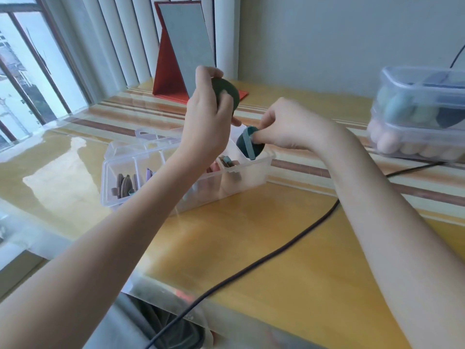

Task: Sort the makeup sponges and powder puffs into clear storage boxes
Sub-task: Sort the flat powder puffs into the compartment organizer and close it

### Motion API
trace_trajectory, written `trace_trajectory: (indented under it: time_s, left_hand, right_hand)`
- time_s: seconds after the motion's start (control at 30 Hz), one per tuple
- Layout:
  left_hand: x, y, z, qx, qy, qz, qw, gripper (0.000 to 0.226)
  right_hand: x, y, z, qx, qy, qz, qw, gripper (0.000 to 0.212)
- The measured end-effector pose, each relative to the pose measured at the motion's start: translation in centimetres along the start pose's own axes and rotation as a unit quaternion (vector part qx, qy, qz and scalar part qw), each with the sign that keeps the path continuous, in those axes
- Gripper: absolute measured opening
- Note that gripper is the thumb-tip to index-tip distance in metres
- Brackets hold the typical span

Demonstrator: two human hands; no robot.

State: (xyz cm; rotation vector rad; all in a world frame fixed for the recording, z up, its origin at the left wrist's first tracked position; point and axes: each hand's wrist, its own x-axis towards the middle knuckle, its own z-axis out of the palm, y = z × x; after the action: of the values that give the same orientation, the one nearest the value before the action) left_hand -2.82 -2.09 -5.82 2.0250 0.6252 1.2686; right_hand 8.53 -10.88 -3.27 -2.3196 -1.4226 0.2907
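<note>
Now a puff in each of the hands

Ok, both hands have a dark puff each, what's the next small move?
Probably lower the right hand and let its teal puff drop into the end compartment of the divided clear box. That puff already sits at the rim there, above a compartment that looks mostly free, while the left hand holds the dark green puff higher up, away from the box.
</note>
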Motion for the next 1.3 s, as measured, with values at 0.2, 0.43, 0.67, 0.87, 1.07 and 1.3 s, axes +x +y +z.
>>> trace_trajectory:
  time_s: [0.2, 0.43, 0.67, 0.87, 1.07, 1.3]
  left_hand:
    - [-0.2, 0.1, 0.2, 0.011, -0.022, 0.034, 0.999, 0.025]
    - [-0.6, -0.1, 0.4, 0.087, -0.137, 0.023, 0.986, 0.026]
    - [-0.6, 0.3, 0.3, 0.074, -0.178, 0.007, 0.981, 0.020]
    - [-0.6, 0.4, 0.3, 0.052, -0.174, -0.019, 0.983, 0.021]
    - [-0.4, -0.6, 0.2, 0.156, -0.265, -0.003, 0.952, 0.048]
    - [-0.4, -0.6, 0.4, 0.119, -0.199, -0.028, 0.972, 0.036]
  right_hand:
    - [-0.9, -0.9, 0.2, -0.091, -0.032, -0.050, 0.994, 0.017]
    - [-0.4, 0.8, -0.9, 0.084, -0.162, -0.044, 0.982, 0.031]
    - [1.2, 1.4, 0.5, 0.235, 0.043, -0.031, 0.971, 0.026]
    - [1.3, 1.1, 1.0, 0.348, 0.085, -0.013, 0.933, 0.019]
    - [1.3, 1.9, 0.3, 0.379, 0.173, 0.053, 0.908, 0.012]
    - [0.3, 1.1, -0.1, 0.220, 0.003, -0.002, 0.976, 0.012]
